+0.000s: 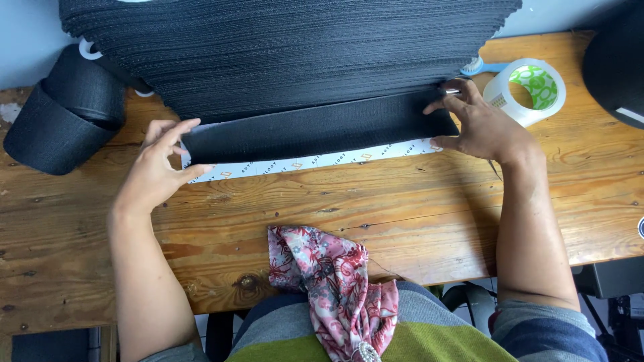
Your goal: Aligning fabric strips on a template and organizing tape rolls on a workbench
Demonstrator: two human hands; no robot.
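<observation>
A long black fabric strip [315,131] lies across a wooden table [402,214], on top of a white printed paper strip [315,161]. My left hand [157,167] pinches the left end of the strips with fingers spread. At the right end, my right hand [479,124] presses down on the black strip with its fingertips. Behind the strip rises a tall stack of black strips [288,47].
Two rolls of black webbing [64,110] sit at the left. A roll of clear tape [526,90] stands at the right, with a light blue handle [479,67] beside it. A dark object [617,60] fills the right corner. A pink patterned scarf [329,288] hangs over the near edge.
</observation>
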